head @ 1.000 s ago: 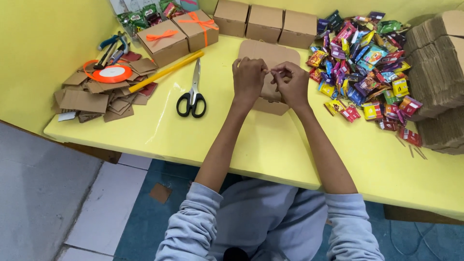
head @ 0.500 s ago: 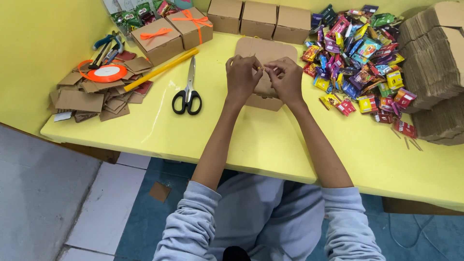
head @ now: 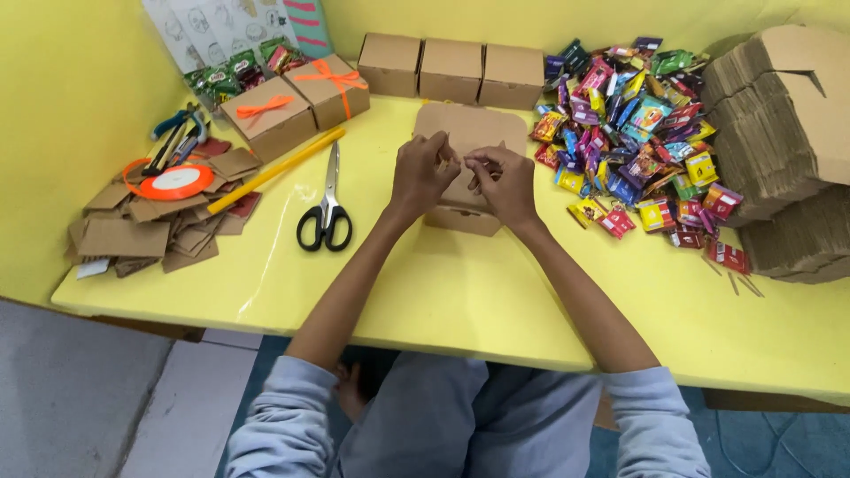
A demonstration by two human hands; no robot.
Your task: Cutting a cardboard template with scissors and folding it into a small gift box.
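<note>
Box-packing bench, mid-run: one brown cardboard box in hand at the centre of the yellow table.

Flat cardboard blanks stacked high; wrapped sweets heaped; three plain closed boxes; two orange-ribboned boxes finished. Left hand and right hand pinched together over the lid; what they clamp, cannot tell. Black-handled scissors idle.

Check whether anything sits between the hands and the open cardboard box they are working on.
Nothing visible does. The left hand and right hand are already over the open cardboard box, fingertips meeting above it. The scissors lie off to the left and the sweets pile to the right, both clear of it.
</note>
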